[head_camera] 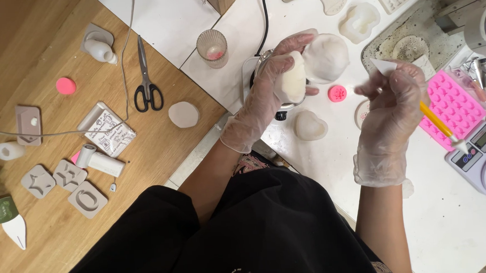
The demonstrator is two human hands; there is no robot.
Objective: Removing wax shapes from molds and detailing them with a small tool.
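Gripping a white silicone mould (311, 61), the gloved left hand (268, 91) should keep it steady; the right hand (391, 112) pinches a yellow-handled tool (439, 123), best applied gently.

I'm looking at a craft workshop: silicone moulds (454, 106), a small scale (485, 157), scissors (146, 79) and cast shapes (37, 181) cover the bench (453, 225).

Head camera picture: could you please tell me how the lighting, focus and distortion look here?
Head view: even, soft light with faint shadows; the white table is bright and nearly washed out, so the pale moulds on it lose contrast. The left hand and its white mould are fairly sharp; the right hand with its yellow-handled tool is slightly soft. Wide-angle bending shows at the edges.
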